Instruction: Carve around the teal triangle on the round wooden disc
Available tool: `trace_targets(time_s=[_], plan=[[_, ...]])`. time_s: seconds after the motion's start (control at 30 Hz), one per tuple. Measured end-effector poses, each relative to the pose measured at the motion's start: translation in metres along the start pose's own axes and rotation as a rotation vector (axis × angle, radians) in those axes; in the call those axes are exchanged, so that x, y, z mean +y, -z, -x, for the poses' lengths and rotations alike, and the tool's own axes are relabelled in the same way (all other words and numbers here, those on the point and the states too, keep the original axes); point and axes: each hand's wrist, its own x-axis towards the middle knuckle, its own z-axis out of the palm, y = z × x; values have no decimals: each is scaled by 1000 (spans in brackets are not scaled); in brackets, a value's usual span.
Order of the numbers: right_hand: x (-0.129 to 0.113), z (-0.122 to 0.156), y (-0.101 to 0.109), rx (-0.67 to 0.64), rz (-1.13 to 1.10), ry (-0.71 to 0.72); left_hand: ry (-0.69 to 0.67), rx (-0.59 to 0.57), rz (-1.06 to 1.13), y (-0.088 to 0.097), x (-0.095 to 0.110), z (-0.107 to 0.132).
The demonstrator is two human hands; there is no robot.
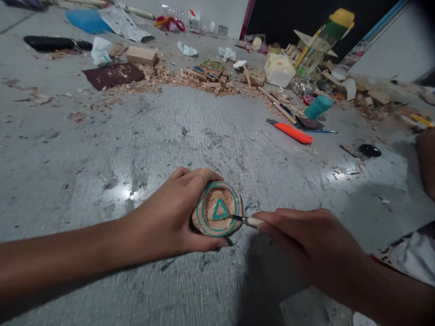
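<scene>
Here the left hand (pixel 170 217) clasps a round wooden disc (pixel 217 209) flat on the floor (pixel 204 131), while the right hand (pixel 306 240) grips a carving tool (pixel 246 220), tip beside the painted green triangle. Carving looks underway; the next cut needs a steady, shallow push.

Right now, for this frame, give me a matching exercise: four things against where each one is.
Things:
1. round wooden disc painted with green rings
2. thin metal-tipped carving tool
3. orange plastic comb
4. dark brown sandpaper sheet

Places:
A. far left, by wood shavings
B. in the right hand
C. gripped by the left hand
D. lying right of centre

Pairs: 1-C, 2-B, 3-D, 4-A
</scene>
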Motion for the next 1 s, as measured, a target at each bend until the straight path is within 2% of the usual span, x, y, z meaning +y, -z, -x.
trace_targets(time_s=[0.1,0.17,0.23,0.3,0.4,0.5,0.73,0.83,1.0], plan=[[9,0,-3,27,-183,-26,-3,-20,1,2,0,0],[15,-2,2,61,-196,20,-6,-37,10,3,0,0],[19,-4,10,56,-122,74,-11,-40,23,4,-1,0],[18,-6,20,-9,-4,106,-11,-36,31,4,-1,-1],[10,-11,32,-109,145,127,5,-39,34,3,-2,-1],[-1,-20,40,-166,178,134,17,-54,40,4,-2,-2],[-15,-34,46,-170,185,194,32,-52,69,4,-1,-2],[-16,-39,47,-216,198,213,40,-55,73,4,0,-3],[-27,-59,55,-332,434,302,52,-39,82,4,0,-3]])
